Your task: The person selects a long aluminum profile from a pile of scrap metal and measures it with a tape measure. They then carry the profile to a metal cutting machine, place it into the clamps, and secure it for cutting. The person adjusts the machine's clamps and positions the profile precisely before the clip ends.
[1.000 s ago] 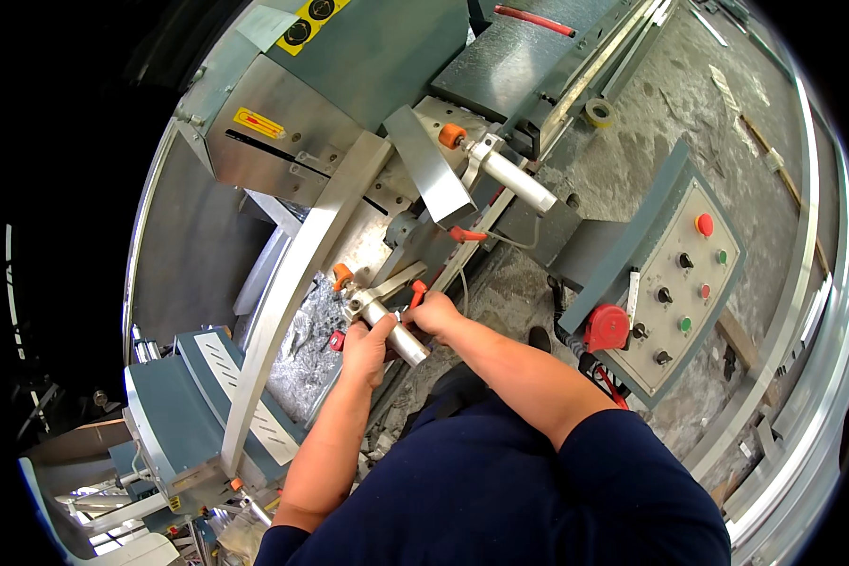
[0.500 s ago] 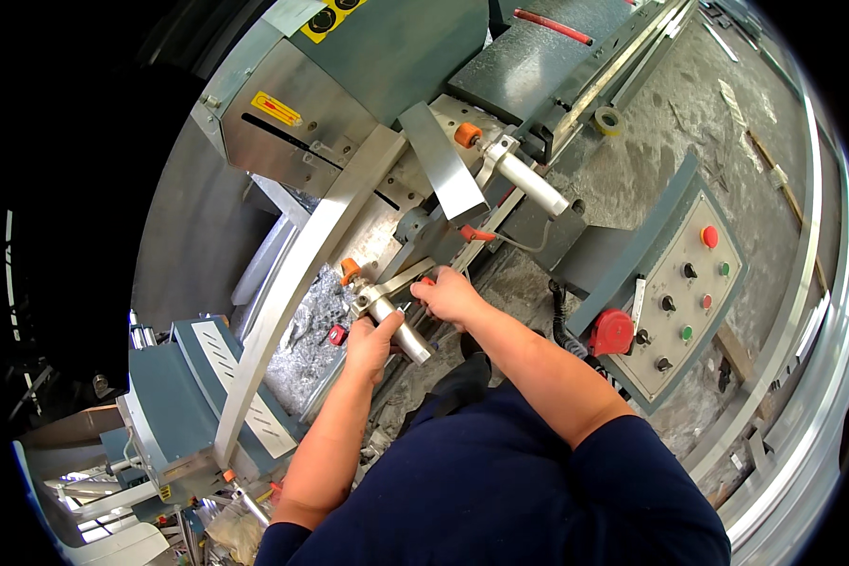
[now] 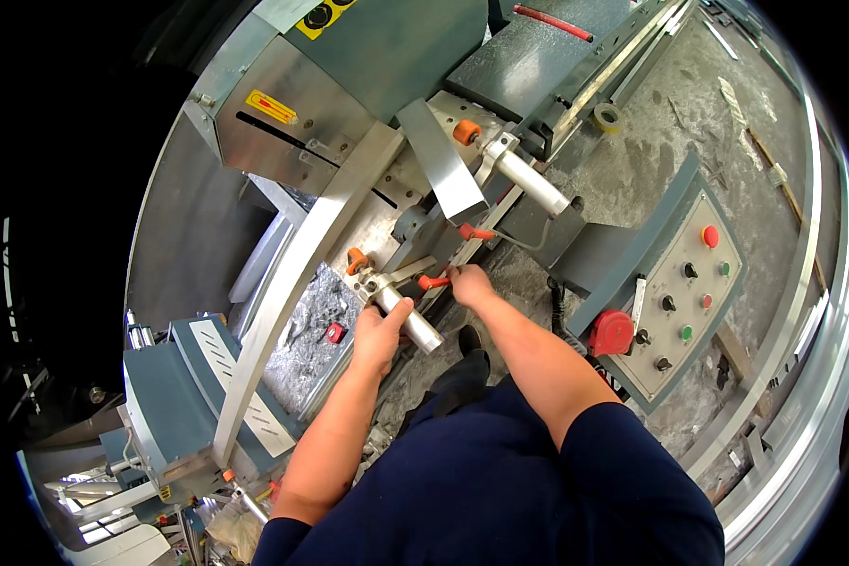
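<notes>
Pale metal machine bed (image 3: 357,247), scuffed; long metal bar (image 3: 297,259) runs across it, 2 orange-tipped clamps, near one (image 3: 415,324) and far one (image 3: 535,186), at its edge. Beside it, crinkly silvery layer (image 3: 304,325) with 1 small red item (image 3: 336,332) on top, kind unclear. Dark steel table (image 3: 519,71): 1 red stick (image 3: 554,24) on it. Grey floor (image 3: 665,141), dusty, smeared: 1 tape roll (image 3: 607,118), 1 thin wooden stick (image 3: 766,157), 1 pale strip (image 3: 721,41), metal lengths (image 3: 802,406) along right side.
</notes>
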Demonstrator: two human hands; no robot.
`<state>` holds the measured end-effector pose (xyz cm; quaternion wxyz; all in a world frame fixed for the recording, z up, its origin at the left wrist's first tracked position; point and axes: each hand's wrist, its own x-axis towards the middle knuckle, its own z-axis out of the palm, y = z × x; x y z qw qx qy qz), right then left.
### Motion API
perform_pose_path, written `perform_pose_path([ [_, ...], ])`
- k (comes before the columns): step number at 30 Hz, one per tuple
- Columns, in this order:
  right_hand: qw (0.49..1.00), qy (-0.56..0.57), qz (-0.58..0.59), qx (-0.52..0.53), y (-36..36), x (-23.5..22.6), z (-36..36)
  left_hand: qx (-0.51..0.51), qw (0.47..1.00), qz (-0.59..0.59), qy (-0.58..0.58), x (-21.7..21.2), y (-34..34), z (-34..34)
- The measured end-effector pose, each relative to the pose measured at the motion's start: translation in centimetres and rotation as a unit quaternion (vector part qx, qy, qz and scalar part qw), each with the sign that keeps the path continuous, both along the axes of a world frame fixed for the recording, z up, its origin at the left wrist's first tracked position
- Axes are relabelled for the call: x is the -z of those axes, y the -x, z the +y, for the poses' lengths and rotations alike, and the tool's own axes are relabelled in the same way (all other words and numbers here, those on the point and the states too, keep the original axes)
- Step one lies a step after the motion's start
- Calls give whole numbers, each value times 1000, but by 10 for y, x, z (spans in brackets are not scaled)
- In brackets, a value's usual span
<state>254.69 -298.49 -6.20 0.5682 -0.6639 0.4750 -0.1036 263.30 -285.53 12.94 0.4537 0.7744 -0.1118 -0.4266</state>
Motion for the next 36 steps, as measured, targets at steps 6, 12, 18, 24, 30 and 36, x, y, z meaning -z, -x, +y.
perform_pose_path([
  [6, 953, -302, -36, 10, -8, -9, 20, -19, 1000, 5, 17, 3, 1, 3],
  [12, 898, -427, -62, -87, -4, -41, 32, -26, 1000, 5, 16, 5, -3, 7],
  [18, 913, -386, -105, -75, 3, -28, 35, 6, 1000, -7, -7, -1, 0, 2],
  [24, 981, -150, -65, -102, -2, -52, 38, 9, 1000, 0, -11, 2, -5, 5],
  [30, 883, -434, -174, 38, -10, -57, 44, 34, 995, -95, 0, 23, -11, 6],
  [36, 822, -515, -227, 93, -8, -77, 36, 71, 987, -130, -68, 18, -12, -4],
])
